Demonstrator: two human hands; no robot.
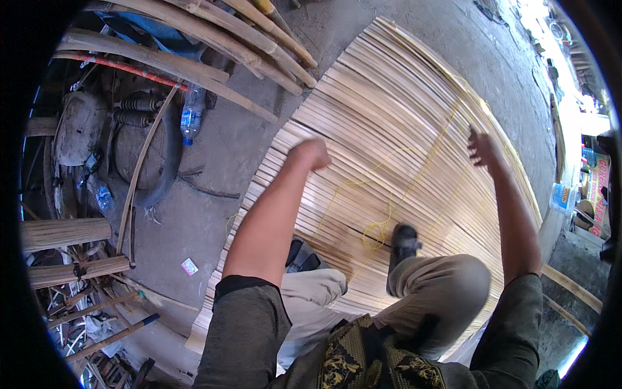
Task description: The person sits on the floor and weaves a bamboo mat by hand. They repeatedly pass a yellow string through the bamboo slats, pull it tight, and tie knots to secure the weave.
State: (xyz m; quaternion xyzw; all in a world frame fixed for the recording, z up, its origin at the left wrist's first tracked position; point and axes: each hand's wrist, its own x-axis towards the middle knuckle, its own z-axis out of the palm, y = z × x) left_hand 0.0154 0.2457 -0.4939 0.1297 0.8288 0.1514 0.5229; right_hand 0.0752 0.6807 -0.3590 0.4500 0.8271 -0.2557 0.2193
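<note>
Beneath both of my hands spreads a wide mat of pale bamboo slats (376, 97), laid side by side on the floor. Over its left part, my left hand (311, 154) is closed like a fist and slightly blurred; whatever its fingers hold, if anything, is hidden. My right hand (484, 149) hovers near the mat's right edge with bent fingers apart, and I see nothing in it. Thin yellow string (376, 236) runs across the slats in loose lines and lies in a tangle by my shoe. It cannot be told whether either hand touches the string.
My dark shoe (404, 243) rests on the mat. Bamboo poles (194, 32) lie at the upper left, beside a plastic bottle (191, 117) and a tyre (168, 159). Split wood (71, 233) is stacked at the far left. A clear plastic tub (561, 196) stands at right.
</note>
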